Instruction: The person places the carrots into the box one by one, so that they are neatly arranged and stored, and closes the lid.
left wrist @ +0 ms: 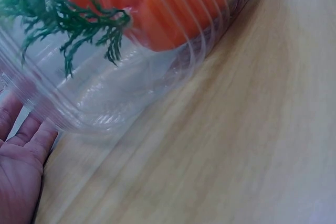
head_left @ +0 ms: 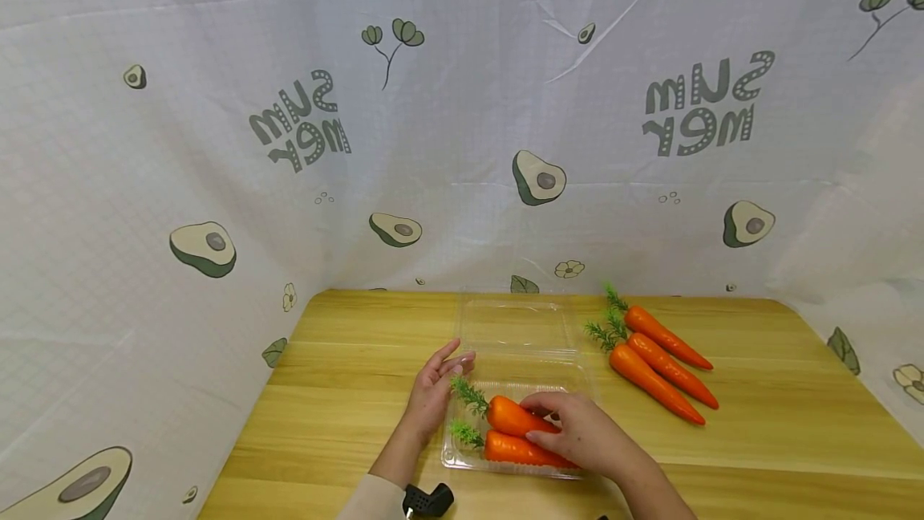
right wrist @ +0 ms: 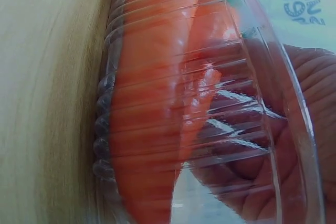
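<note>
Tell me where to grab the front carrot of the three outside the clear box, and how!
I'd take the front carrot by its thick end, right beside the leafy tuft: the tip is thin and the tuft looks wispy. It lies flat, so bring your grip down from above, across its width, leaning in from the near side, because another carrot lies close along its far side.

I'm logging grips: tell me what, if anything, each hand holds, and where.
The right hand holds the farther carrot in the clear container by its body, toward the tapered end. The left hand, beside the container, grips nothing.
</note>
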